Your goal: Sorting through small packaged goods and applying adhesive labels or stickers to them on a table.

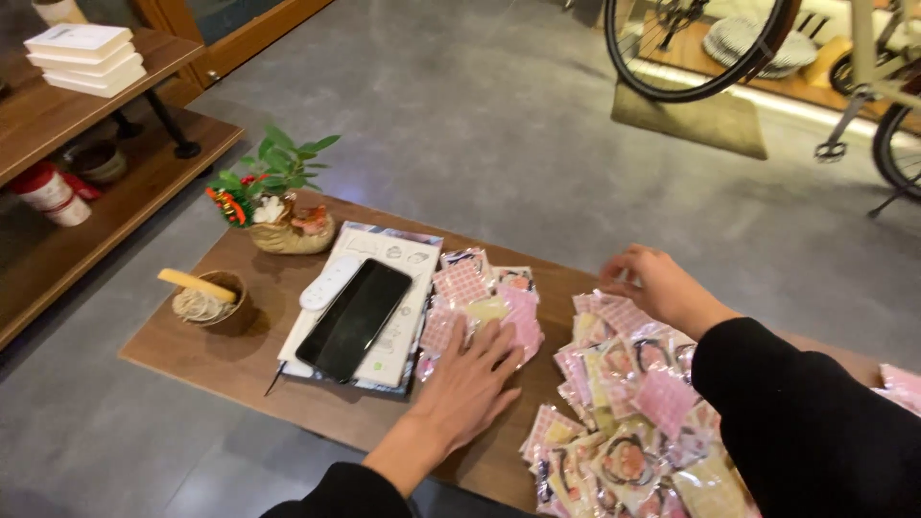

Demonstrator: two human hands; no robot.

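Note:
My left hand (472, 379) lies flat, fingers spread, on the low wooden table (240, 355), its fingertips touching a small stack of pink checked packets (480, 293). My right hand (657, 283) reaches over the far edge of a larger heap of pink and yellow clear-wrapped packets (624, 422), fingers curled onto one at the top of the heap; whether it grips it is unclear. Both arms wear black sleeves.
A dark phone (355, 318) and a white remote (329, 282) lie on a white book left of the packets. A small plant ornament (278, 206) and a round bowl (206, 302) stand further left. Wooden shelves (67, 125) at far left, bicycle wheel (691, 48) beyond.

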